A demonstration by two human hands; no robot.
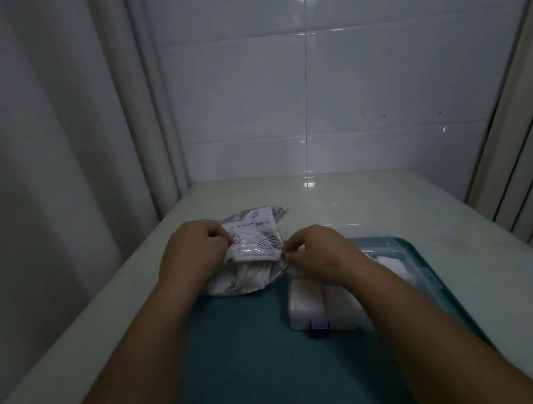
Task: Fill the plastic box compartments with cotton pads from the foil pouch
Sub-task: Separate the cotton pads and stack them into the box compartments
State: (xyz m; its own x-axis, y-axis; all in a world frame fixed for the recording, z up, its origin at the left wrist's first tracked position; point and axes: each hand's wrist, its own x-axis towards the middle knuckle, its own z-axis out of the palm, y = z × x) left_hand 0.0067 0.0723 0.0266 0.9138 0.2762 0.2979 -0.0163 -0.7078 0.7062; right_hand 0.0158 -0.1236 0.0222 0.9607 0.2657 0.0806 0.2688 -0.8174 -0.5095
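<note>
Two hands are gripping one edge. The left hand (196, 249) is pinching the left side of the foil pouch (254, 230) with curled fingers, and the right hand (320, 254) is pinching its near right corner. The pouch is lying partly on the teal tray (242, 343), bulging with pale contents. Just to its right, the plastic box (300, 321) is sitting open, its near compartments seemingly packed with cotton pads (305, 294). The right forearm is hiding the far compartments, so filling is probably nearing its end.
</note>
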